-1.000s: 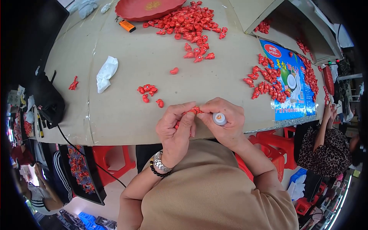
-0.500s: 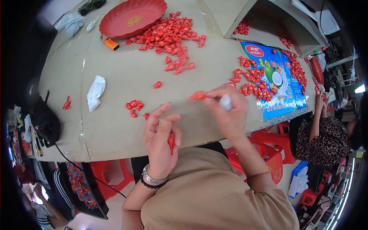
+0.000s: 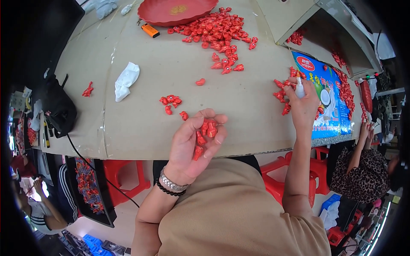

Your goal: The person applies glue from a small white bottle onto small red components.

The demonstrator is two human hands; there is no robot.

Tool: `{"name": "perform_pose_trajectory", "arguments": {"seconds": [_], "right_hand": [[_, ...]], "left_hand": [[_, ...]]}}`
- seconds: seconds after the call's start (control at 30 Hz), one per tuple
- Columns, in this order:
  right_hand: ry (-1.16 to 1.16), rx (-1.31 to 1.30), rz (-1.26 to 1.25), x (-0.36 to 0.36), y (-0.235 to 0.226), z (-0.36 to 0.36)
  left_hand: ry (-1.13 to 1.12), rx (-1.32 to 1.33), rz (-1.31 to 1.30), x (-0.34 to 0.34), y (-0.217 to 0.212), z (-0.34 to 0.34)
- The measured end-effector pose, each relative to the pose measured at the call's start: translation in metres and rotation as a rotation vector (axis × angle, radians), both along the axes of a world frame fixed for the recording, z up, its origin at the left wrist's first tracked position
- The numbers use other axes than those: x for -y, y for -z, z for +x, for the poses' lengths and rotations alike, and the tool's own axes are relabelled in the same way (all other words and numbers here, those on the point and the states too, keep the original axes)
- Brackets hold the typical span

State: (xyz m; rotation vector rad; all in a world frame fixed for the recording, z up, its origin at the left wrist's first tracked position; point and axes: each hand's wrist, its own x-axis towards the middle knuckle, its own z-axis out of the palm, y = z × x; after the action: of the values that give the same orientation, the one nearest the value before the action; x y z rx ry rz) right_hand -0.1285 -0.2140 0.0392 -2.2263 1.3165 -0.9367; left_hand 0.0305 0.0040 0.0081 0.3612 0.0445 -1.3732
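Observation:
In the cupped palm of my left hand [image 3: 192, 145], turned upward with its fingers curled, lie several small glossy red figure-like pieces [image 3: 200, 138]. My right hand [image 3: 304, 104] is over the left edge of a blue printed sheet [image 3: 326, 128] with a coconut picture. Its fingers are wrapped round a small white nozzle bottle [image 3: 300, 88], and the fingertips are at a group of red pieces [image 3: 280, 94] on the table. Whether the fingertips pinch one of those pieces, I cannot tell. A few more red pieces [image 3: 171, 100] lie beyond my left hand.
A heap of red pieces [image 3: 220, 32] lies by a red scalloped dish [image 3: 177, 10], near an orange lighter-like item [image 3: 150, 30]. A crumpled white tissue [image 3: 127, 81] sits at left. A beige box-like housing [image 3: 337, 34] stands at right. Another person [image 3: 361, 162] sits far right.
My right hand has moved right, from near my left hand to the pieces by the blue sheet. The red piece it held is no longer seen there. My left palm has opened upward, showing several pieces.

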Motion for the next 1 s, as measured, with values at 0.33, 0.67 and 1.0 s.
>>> {"name": "perform_pose_trajectory", "arguments": {"seconds": [0.33, 0.67, 1.0], "right_hand": [[-0.420, 0.366, 0.609, -0.053, -0.005, 0.016], [-0.513, 0.361, 0.602, -0.061, 0.003, 0.015], [-0.576, 0.342, 0.387, -0.060, -0.002, 0.010]], "left_hand": [[0.018, -0.111, -0.190, 0.004, 0.010, 0.003], [0.015, -0.202, -0.094, 0.003, 0.007, 0.002], [-0.032, -0.191, 0.067, 0.010, -0.010, -0.008]]}}
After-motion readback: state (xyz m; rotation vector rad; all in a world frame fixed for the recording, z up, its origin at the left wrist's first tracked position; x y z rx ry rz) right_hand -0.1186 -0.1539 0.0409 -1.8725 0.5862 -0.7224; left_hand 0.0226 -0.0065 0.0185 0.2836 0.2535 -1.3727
